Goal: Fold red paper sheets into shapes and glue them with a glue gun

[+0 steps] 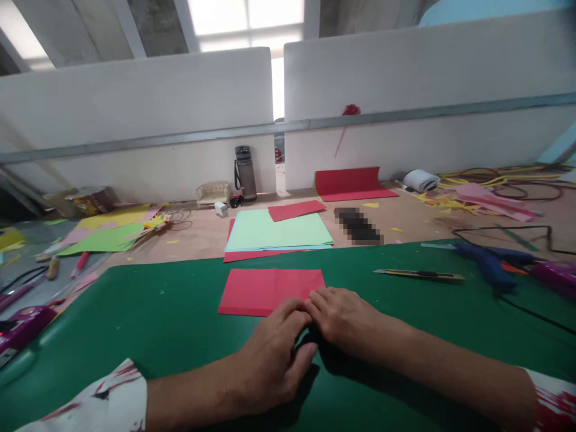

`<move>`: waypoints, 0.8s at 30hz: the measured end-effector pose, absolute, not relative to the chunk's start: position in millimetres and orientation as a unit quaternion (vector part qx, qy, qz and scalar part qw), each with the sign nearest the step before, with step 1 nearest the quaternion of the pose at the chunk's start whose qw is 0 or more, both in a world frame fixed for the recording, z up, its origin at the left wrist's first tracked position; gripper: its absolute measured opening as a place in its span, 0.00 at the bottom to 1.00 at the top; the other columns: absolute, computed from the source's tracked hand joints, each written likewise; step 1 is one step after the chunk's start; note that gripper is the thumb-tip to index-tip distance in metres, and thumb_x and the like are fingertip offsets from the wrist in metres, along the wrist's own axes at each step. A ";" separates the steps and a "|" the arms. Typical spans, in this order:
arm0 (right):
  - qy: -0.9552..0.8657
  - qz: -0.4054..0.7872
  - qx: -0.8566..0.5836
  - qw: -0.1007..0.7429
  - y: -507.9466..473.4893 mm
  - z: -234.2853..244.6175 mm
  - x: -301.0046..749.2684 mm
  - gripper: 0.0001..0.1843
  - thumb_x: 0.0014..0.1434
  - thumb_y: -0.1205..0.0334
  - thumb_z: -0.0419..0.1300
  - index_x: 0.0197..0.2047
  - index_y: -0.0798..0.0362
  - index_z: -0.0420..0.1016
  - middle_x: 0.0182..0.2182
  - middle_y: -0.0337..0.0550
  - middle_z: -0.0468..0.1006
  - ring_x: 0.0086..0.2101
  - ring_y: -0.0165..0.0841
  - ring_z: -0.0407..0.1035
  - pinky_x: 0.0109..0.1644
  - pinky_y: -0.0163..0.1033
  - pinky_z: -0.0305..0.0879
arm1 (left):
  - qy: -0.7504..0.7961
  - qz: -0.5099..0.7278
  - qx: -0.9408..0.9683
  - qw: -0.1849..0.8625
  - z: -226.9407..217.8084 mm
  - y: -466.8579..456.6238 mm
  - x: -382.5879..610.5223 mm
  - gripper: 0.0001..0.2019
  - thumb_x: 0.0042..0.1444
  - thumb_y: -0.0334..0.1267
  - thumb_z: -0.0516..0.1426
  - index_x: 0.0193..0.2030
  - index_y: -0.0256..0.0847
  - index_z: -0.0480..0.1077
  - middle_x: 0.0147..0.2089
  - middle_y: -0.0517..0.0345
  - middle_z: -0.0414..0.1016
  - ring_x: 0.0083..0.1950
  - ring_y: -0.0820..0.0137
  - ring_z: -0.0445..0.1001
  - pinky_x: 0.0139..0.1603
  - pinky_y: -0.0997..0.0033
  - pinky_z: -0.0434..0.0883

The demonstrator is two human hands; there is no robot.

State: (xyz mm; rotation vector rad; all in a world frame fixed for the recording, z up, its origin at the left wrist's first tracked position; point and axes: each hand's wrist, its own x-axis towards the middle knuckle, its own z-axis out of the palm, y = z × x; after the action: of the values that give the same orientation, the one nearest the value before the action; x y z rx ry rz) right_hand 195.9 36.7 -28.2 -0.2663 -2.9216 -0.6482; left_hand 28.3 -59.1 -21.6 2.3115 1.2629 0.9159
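Observation:
A folded sheet of red paper [270,288] lies on the green cutting mat [180,348], with a narrow folded strip along its near edge. My left hand [281,354] rests at the paper's near right edge, fingers bent over it and thumb held apart with nothing in the gap. Close against it, my right hand [337,312] has its fingers curled down on the right corner, which they cover. Beyond the mat is a stack of pale green paper [279,231] with blue and red sheets beneath and a small red piece [297,210] on top.
A utility knife [418,275] and a blue glue gun [488,264] lie to the right. Purple tools sit at both sides. Behind stand a grey bottle [245,174], a small woven sofa model [213,194] and a folded red sheet [353,185]. Coloured paper [108,231] is at left.

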 end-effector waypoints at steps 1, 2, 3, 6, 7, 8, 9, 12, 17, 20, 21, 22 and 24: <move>-0.965 -0.240 -0.080 0.066 34.1 -27.0 194.6 0.08 0.53 0.77 0.54 0.34 0.61 0.72 0.25 0.49 0.74 0.25 0.37 0.68 0.25 0.39 0.58 | 0.442 0.339 0.811 0.179 -20.5 -57.3 26.7 0.12 0.59 0.30 0.50 0.50 0.39 0.62 0.49 0.47 0.66 0.51 0.66 0.67 0.54 0.66 0.68; -0.960 -0.264 -0.071 0.068 31.5 -25.8 193.5 0.08 0.53 0.77 0.53 0.34 0.61 0.71 0.24 0.48 0.73 0.24 0.37 0.67 0.23 0.39 0.56 | 0.438 0.353 0.806 0.182 -19.9 -55.3 25.2 0.10 0.60 0.30 0.49 0.48 0.39 0.62 0.47 0.48 0.67 0.49 0.67 0.68 0.52 0.66 0.69; -0.955 -0.283 -0.061 0.071 29.2 -24.8 192.9 0.08 0.54 0.76 0.52 0.33 0.61 0.71 0.24 0.48 0.72 0.23 0.37 0.66 0.23 0.39 0.54 | 0.435 0.366 0.802 0.185 -19.8 -53.2 23.5 0.09 0.60 0.30 0.49 0.47 0.38 0.63 0.46 0.48 0.67 0.47 0.67 0.68 0.51 0.66 0.69; -0.946 -0.312 -0.034 0.081 25.6 -22.2 193.2 0.09 0.56 0.75 0.49 0.32 0.60 0.71 0.23 0.48 0.70 0.22 0.36 0.64 0.22 0.40 0.50 | 0.434 0.375 0.796 0.196 -23.2 -48.8 18.1 0.09 0.61 0.30 0.48 0.46 0.38 0.64 0.44 0.48 0.67 0.45 0.67 0.68 0.48 0.66 0.70; -0.945 -0.315 -0.026 0.082 25.8 -21.4 193.8 0.10 0.57 0.75 0.49 0.32 0.60 0.70 0.23 0.47 0.70 0.22 0.36 0.64 0.22 0.40 0.49 | 0.436 0.368 0.797 0.196 -25.2 -48.2 16.1 0.09 0.61 0.30 0.49 0.47 0.38 0.64 0.45 0.48 0.68 0.46 0.67 0.68 0.49 0.66 0.70; -0.945 -0.316 -0.021 0.080 26.7 -20.6 194.4 0.10 0.57 0.75 0.49 0.33 0.60 0.70 0.23 0.47 0.70 0.22 0.35 0.64 0.23 0.40 0.49 | 0.441 0.357 0.801 0.192 -27.3 -48.0 14.2 0.10 0.61 0.30 0.50 0.49 0.38 0.64 0.46 0.48 0.68 0.48 0.66 0.68 0.50 0.65 0.70; -0.946 -0.314 -0.018 0.079 27.9 -19.8 194.8 0.09 0.58 0.75 0.49 0.33 0.60 0.70 0.23 0.46 0.70 0.22 0.35 0.64 0.23 0.40 0.48 | 0.446 0.343 0.805 0.187 -29.4 -48.2 12.4 0.12 0.60 0.30 0.51 0.51 0.38 0.63 0.48 0.47 0.68 0.49 0.65 0.68 0.51 0.64 0.69; -0.953 -0.295 -0.019 0.065 32.0 -16.7 194.4 0.08 0.58 0.73 0.50 0.35 0.59 0.70 0.23 0.44 0.69 0.23 0.35 0.63 0.23 0.40 0.47 | 0.454 0.319 0.813 0.175 -33.4 -49.4 8.9 0.16 0.60 0.30 0.52 0.55 0.38 0.62 0.54 0.44 0.67 0.54 0.63 0.66 0.55 0.62 0.68; -0.955 -0.291 -0.011 0.054 30.6 -12.8 189.0 0.07 0.56 0.73 0.52 0.31 0.59 0.70 0.22 0.45 0.70 0.21 0.33 0.61 0.22 0.40 0.43 | 0.445 0.335 0.809 0.187 -31.7 -51.2 10.5 0.17 0.60 0.29 0.51 0.56 0.38 0.62 0.53 0.45 0.67 0.54 0.65 0.67 0.56 0.65 0.68; -0.946 -0.320 0.000 0.045 29.2 -12.8 185.7 0.08 0.53 0.76 0.52 0.27 0.59 0.70 0.21 0.46 0.70 0.20 0.33 0.61 0.22 0.40 0.42 | 0.441 0.345 0.809 0.179 -29.0 -52.8 12.6 0.17 0.60 0.29 0.51 0.57 0.37 0.62 0.54 0.45 0.67 0.54 0.66 0.67 0.56 0.67 0.68; -0.943 -0.329 0.001 0.047 31.0 -13.2 185.0 0.08 0.53 0.76 0.52 0.27 0.58 0.70 0.21 0.46 0.70 0.20 0.33 0.61 0.22 0.39 0.43 | 0.441 0.344 0.810 0.176 -28.2 -53.4 12.8 0.17 0.60 0.30 0.51 0.57 0.37 0.62 0.54 0.46 0.67 0.55 0.67 0.67 0.56 0.68 0.68; -0.940 -0.337 0.002 0.053 34.9 -13.7 184.6 0.08 0.53 0.76 0.52 0.27 0.58 0.70 0.21 0.46 0.70 0.21 0.34 0.62 0.23 0.39 0.43 | 0.443 0.340 0.812 0.171 -27.5 -54.1 12.4 0.17 0.60 0.30 0.51 0.57 0.37 0.62 0.55 0.46 0.66 0.55 0.67 0.67 0.56 0.69 0.68; -0.933 -0.350 -0.003 0.079 49.5 -14.7 184.7 0.08 0.55 0.75 0.52 0.29 0.59 0.70 0.22 0.47 0.71 0.22 0.35 0.63 0.24 0.40 0.46 | 0.456 0.319 0.817 0.150 -26.7 -54.9 9.7 0.19 0.60 0.31 0.51 0.58 0.36 0.61 0.57 0.44 0.65 0.57 0.66 0.66 0.58 0.67 0.67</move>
State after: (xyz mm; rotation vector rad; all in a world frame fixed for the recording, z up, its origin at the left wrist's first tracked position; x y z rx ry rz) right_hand 184.7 49.5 -14.7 -0.0077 -2.7932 -1.0475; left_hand 9.7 -54.9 -26.7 2.3485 1.3114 0.9159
